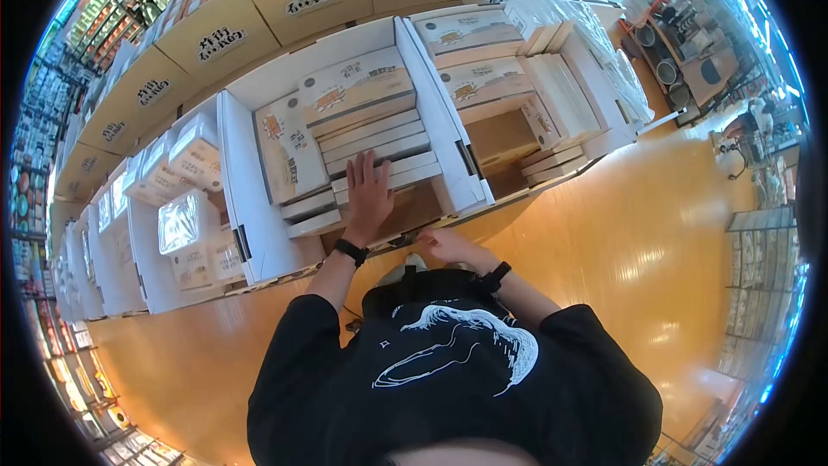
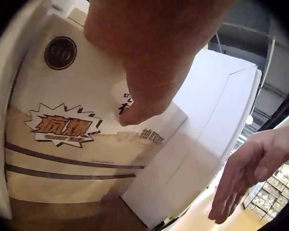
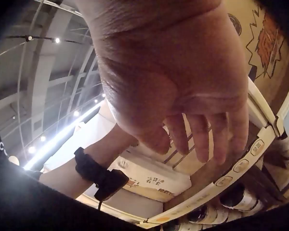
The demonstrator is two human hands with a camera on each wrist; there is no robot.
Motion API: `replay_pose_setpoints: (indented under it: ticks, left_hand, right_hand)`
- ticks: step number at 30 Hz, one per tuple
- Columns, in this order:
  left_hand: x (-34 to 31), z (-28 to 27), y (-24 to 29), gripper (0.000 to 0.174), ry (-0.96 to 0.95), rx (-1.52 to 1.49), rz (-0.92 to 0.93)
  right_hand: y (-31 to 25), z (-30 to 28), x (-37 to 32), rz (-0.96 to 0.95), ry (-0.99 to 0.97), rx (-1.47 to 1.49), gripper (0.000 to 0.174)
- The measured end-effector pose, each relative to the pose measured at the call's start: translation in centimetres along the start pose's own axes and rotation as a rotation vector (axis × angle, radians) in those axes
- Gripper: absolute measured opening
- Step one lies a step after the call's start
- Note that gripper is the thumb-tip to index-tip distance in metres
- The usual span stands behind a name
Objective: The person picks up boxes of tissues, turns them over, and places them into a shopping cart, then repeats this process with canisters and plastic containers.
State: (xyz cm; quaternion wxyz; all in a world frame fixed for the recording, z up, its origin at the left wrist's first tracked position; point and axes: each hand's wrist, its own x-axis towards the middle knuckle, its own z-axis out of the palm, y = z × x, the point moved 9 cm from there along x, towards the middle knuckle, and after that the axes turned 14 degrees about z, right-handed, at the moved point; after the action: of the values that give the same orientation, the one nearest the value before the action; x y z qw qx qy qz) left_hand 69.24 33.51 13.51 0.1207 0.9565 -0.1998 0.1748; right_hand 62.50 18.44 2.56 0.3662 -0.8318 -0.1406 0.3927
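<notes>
My left hand (image 1: pixel 369 194) rests with spread fingers on a row of flat tissue packs (image 1: pixel 379 134) in the middle bin, and nothing is gripped. Seen from the left wrist, that hand (image 2: pixel 149 72) is against the printed face of a white and beige pack (image 2: pixel 62 178), its thumb tip touching the lettering. Outside the bin's front edge, my right hand (image 1: pixel 448 246) hangs in front of my body and holds nothing. Its palm (image 3: pixel 178 86) and slightly bent, loose fingers fill the right wrist view.
White dividers (image 1: pixel 435 112) separate the bins. More packs (image 1: pixel 561 99) lie in the right bin, and plastic-wrapped bundles (image 1: pixel 185 224) stand to the left. Printed cardboard panels (image 1: pixel 310 0) rise behind. Round containers (image 3: pixel 241 197) sit below the bin's front rail (image 3: pixel 221 180).
</notes>
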Motion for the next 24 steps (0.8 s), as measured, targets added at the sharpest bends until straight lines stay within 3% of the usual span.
replay_pose_setpoints:
  ticks: [6,10,13,15,17,24]
  left_hand:
    - [-0.2,-0.5,0.7,0.060,0.071,0.086,0.099]
    - [0.5,-0.9,0.3,0.069,0.049,-0.057,0.015]
    - [1.2,-0.4,0.7,0.076,-0.054,0.018,0.010]
    - [1.0,-0.9,1.7,0.078,-0.049,0.068,0.059]
    - [0.6,-0.9,2.2,0.077,-0.019,0.071,0.130]
    - [2.7,-0.2,0.0,0.084,-0.085,0.080,0.024]
  right_hand:
    - [-0.2,-0.5,-0.4,-0.017,0.012,0.019,0.036]
    - [0.1,0.2,-0.5,-0.003,-0.013,-0.034,0.036]
    - [-0.3,0.4,-1.1,0.033,-0.073,-0.096,0.038]
    - [0.6,0.7,-0.2,-0.096,0.046,-0.069,0.037]
    - [0.8,0.5,-0.2,-0.057,0.069,-0.032,0.036]
    - [0.6,-0.6,-1.0,-0.016,0.064,-0.026,0.032]
